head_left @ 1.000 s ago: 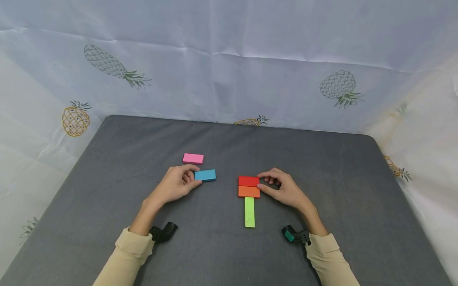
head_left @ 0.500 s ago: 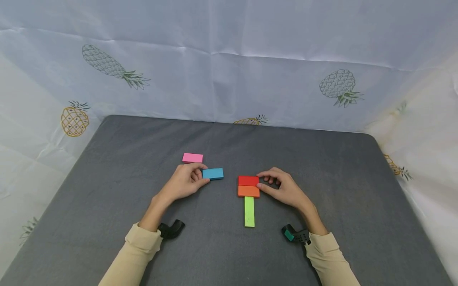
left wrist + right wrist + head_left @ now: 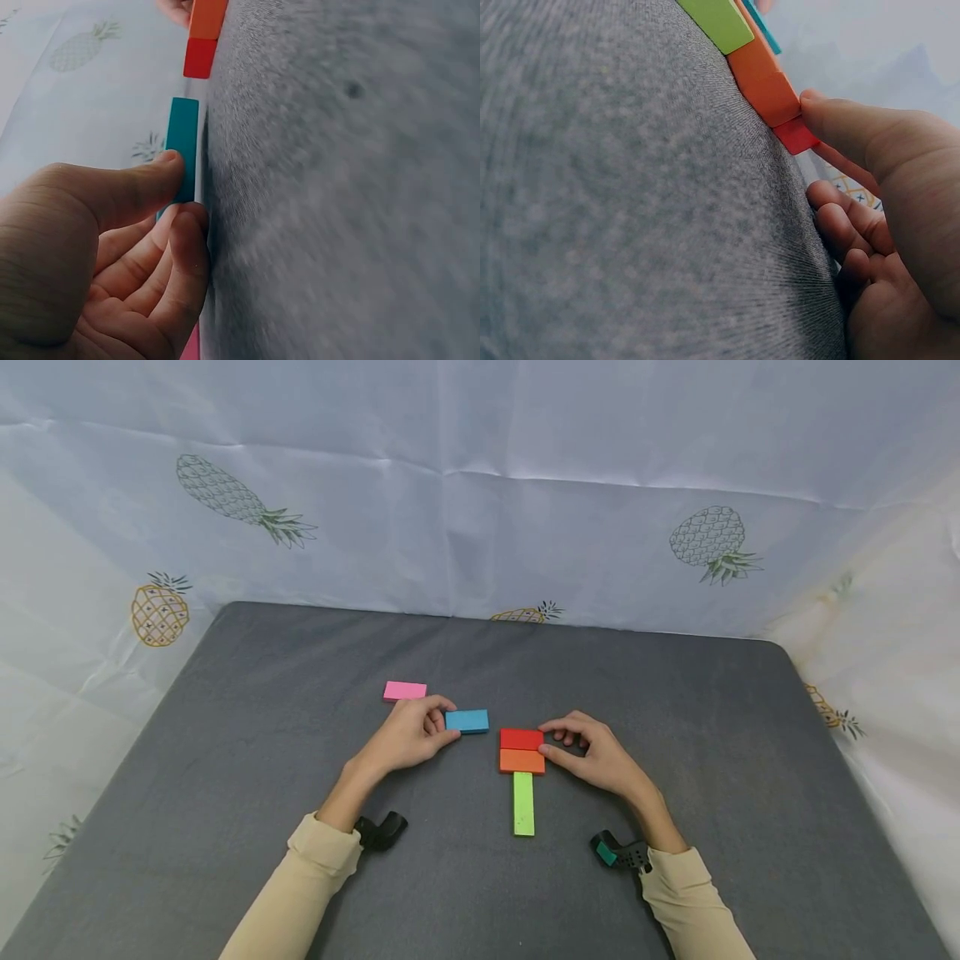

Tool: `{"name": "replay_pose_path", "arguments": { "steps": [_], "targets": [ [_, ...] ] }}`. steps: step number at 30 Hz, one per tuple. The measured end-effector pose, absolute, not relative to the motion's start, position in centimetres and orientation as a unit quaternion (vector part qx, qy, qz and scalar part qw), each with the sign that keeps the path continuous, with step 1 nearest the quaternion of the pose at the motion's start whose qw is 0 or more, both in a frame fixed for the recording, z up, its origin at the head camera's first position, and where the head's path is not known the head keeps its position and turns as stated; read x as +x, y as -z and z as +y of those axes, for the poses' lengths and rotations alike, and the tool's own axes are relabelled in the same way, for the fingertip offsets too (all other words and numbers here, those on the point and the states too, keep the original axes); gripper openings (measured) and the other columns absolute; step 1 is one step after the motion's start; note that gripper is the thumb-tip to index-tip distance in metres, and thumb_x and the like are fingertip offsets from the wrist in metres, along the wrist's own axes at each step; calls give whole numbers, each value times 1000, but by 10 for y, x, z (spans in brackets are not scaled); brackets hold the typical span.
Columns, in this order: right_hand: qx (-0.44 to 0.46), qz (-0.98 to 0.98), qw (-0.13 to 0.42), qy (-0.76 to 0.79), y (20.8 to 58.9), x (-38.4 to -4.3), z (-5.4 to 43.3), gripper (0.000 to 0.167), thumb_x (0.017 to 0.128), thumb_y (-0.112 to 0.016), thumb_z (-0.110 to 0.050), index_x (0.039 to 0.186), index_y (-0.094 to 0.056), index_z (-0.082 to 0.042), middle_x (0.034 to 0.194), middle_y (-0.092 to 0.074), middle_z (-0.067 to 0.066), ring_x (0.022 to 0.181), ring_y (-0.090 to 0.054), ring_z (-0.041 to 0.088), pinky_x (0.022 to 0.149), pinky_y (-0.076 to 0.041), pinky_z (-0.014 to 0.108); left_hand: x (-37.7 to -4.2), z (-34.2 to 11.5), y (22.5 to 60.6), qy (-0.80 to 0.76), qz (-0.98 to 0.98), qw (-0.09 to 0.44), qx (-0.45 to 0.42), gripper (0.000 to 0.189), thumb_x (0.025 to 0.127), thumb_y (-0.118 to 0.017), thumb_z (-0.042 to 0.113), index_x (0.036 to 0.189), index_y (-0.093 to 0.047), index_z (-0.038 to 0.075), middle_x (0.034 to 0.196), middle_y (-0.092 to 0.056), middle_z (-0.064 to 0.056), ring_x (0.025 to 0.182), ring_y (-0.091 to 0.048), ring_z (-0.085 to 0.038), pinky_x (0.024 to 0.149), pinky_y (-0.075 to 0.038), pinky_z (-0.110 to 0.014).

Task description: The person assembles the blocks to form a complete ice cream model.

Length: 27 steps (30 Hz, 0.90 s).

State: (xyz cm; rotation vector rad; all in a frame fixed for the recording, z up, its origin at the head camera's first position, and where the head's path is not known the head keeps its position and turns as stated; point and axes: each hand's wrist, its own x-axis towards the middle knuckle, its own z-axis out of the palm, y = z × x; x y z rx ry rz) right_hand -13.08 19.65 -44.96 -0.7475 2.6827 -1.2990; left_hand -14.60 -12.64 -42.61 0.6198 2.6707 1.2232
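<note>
My left hand (image 3: 411,733) pinches a blue rectangular block (image 3: 467,721) by its left end, between thumb and fingers. In the left wrist view the blue block (image 3: 182,142) is held close over the cloth, its far end pointing toward the red block (image 3: 199,58). My right hand (image 3: 588,752) pinches the right end of the red block (image 3: 521,740), index finger at its far corner and thumb at the near one. Against the red block's near side lies an orange block (image 3: 522,762). A lime green block (image 3: 523,804) extends lengthwise toward me from the orange one.
A pink block (image 3: 405,690) lies just beyond my left hand, partly covered by it. Dark grey cloth covers the table (image 3: 450,877). A white pineapple-print sheet (image 3: 480,543) hangs behind the far edge. Each wrist wears a black camera mount (image 3: 382,832).
My left hand has carried the blue block rightward and slightly away from me, closer to the red block. The right hand and the other blocks have stayed in place.
</note>
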Motion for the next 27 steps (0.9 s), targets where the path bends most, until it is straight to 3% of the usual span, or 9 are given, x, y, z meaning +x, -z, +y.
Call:
{"name": "replay_pose_path", "arguments": {
  "steps": [27],
  "targets": [
    [-237, 874, 41, 423, 450, -131, 197, 26, 92, -77, -15, 118, -74, -14, 93, -60, 2, 80, -50, 13, 72, -43, 24, -165, -91, 426, -410, 875, 102, 238, 31, 92, -75, 10, 118, -67, -4, 74, -61, -5, 56, -51, -5, 60, -45, -19]
  ]
}}
